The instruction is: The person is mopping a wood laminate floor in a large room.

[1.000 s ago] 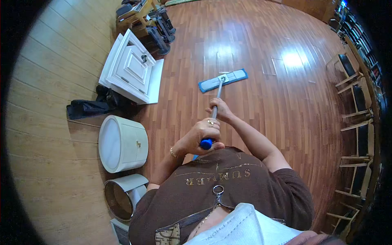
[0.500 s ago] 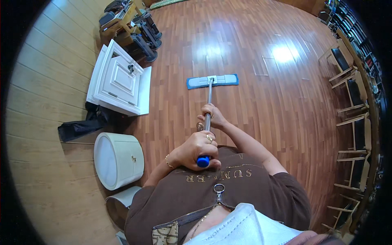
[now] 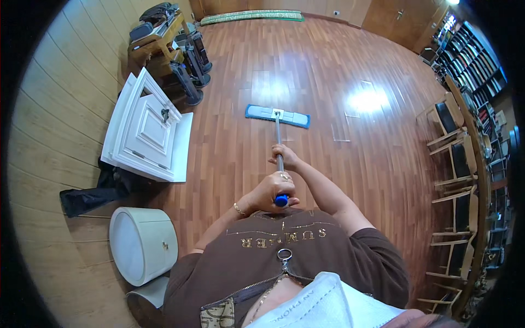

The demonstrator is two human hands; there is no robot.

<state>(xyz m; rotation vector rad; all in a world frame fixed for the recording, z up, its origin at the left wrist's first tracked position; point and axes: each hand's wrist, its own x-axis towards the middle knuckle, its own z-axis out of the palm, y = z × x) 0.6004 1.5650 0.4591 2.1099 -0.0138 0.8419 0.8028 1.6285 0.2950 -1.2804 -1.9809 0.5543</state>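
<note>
A flat mop with a light blue pad point(image 3: 296, 118) lies with its head on the wood floor ahead of me. Its silver pole point(image 3: 278, 134) runs back toward my chest and ends in a blue cap. Near that capped end, my left hand point(image 3: 272, 192) is wrapped round the pole, with a ring and a bracelet showing. My right hand point(image 3: 286, 157) grips the pole a little farther along. The pad sits slightly askew, its right end nearer to me than its left.
Along the left stand a white cabinet point(image 3: 156, 128), a cream round-sided stool-like piece point(image 3: 158, 240) and a wooden stand point(image 3: 147, 53) with dark objects. Several wooden chairs point(image 3: 459, 164) line a long table on the right. A rolled mat point(image 3: 251, 17) lies by the far wall.
The mop head has turned, its right end swinging nearer to me. My view has tilted up, showing more of the far wall. Both hands keep their hold on the pole.
</note>
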